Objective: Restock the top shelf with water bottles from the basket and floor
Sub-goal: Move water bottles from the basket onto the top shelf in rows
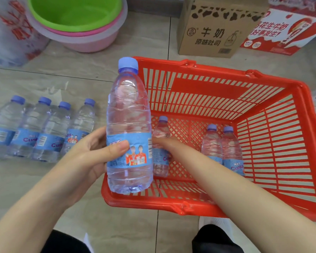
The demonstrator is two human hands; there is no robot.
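Note:
My left hand (91, 154) grips a clear water bottle (129, 110) with a blue cap and blue label, upright over the left rim of the red basket (226, 73). My right hand (162, 143) reaches into the basket and lies across the middle of a standing bottle (161, 128). Its fingers are hidden behind the held bottle. Two more bottles (221, 147) stand side by side further right in the basket. Several bottles (44, 128) stand in a row on the tiled floor to the left.
Stacked green and pink basins (75, 21) sit at the back left beside a plastic-wrapped pack (7, 30). A brown cardboard box (213, 31) and a red-and-white carton (285, 31) stand behind the basket. My white shoe (213, 223) is just below the basket's near rim.

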